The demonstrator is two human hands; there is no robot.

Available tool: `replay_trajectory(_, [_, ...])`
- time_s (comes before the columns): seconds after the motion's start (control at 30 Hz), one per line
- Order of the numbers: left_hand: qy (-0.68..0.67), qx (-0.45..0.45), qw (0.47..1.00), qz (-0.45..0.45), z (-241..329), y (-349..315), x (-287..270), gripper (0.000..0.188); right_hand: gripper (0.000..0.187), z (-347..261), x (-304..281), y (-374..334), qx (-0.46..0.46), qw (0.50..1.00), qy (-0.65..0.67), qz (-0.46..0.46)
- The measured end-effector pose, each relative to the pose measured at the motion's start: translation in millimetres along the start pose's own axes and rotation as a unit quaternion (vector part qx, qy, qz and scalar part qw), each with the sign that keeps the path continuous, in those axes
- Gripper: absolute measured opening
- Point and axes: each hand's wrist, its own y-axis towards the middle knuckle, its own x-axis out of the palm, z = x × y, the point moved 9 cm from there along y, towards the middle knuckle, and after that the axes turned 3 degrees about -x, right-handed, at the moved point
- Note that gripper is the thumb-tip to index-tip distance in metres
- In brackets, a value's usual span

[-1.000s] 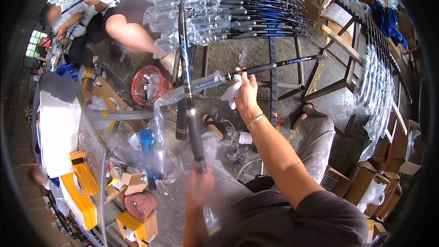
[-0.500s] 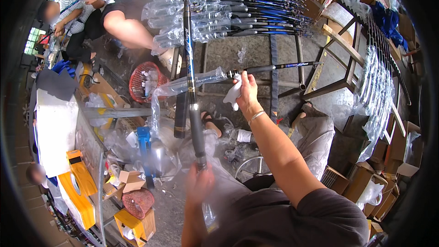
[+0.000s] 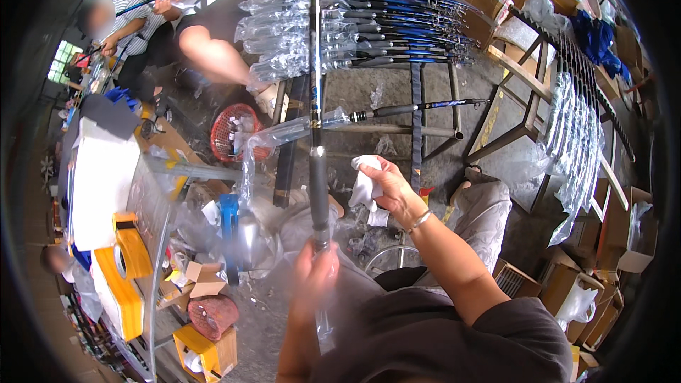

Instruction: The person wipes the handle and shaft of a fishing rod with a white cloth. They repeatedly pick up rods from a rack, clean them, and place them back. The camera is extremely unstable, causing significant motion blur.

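My left hand (image 3: 316,273), somewhat blurred, is closed around the lower part of a black telescopic fishing rod (image 3: 318,184), which stands nearly upright in the picture. Clear plastic shows below that hand. My right hand (image 3: 390,188) pinches a crumpled white cloth (image 3: 364,188) just right of the rod, apart from it. Beyond the hands, a second fishing rod (image 3: 397,110) lies crosswise on the rack, its left end in a clear plastic sleeve (image 3: 294,128). Farther off, several blue and black rods (image 3: 411,25) with plastic-wrapped handles lie side by side.
A red basket (image 3: 234,131) with scraps stands left of the rack (image 3: 418,128). Wrapped rods (image 3: 574,120) lean on a wooden frame at right. Yellow tape-wrapped boxes (image 3: 117,291) and a blue tool (image 3: 228,227) are at left. Two people sit at the far left.
My right hand has moved from the crosswise rod toward me, carrying the white cloth. The crosswise rod stays on the rack. The upright rod has shifted slightly right in the picture.
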Motion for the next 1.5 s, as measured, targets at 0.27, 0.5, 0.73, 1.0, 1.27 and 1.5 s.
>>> replay_trajectory(0.27, [-0.056, 0.026, 0.994, -0.093, 7, -7, 35, 0.011, 0.025, -116, 77, -74, -0.213, 0.965, -0.093, -0.119])
replay_trajectory(0.5, [0.074, 0.070, 0.994, -0.047, 15, -22, 50, 0.013, 0.015, -216, 150, -141, -0.520, 0.806, -0.285, 0.005])
replay_trajectory(0.73, [0.360, 0.229, 0.900, 0.087, 51, -45, 60, 0.022, 0.012, -161, 173, -156, -0.433, 0.827, -0.342, -0.105])
replay_trajectory(1.0, [0.450, 0.233, 0.856, 0.108, 34, -58, 49, 0.030, 0.009, -221, 181, -165, -0.551, 0.769, -0.316, -0.075])
replay_trajectory(1.27, [0.150, 0.085, 0.978, -0.114, 0, -55, 60, 0.018, 0.017, -242, 179, -138, -0.459, 0.865, -0.015, -0.201])
replay_trajectory(1.5, [0.008, 0.007, 0.985, -0.172, 1, -50, 71, 0.021, 0.029, -165, 165, -149, -0.329, 0.922, -0.043, -0.198])
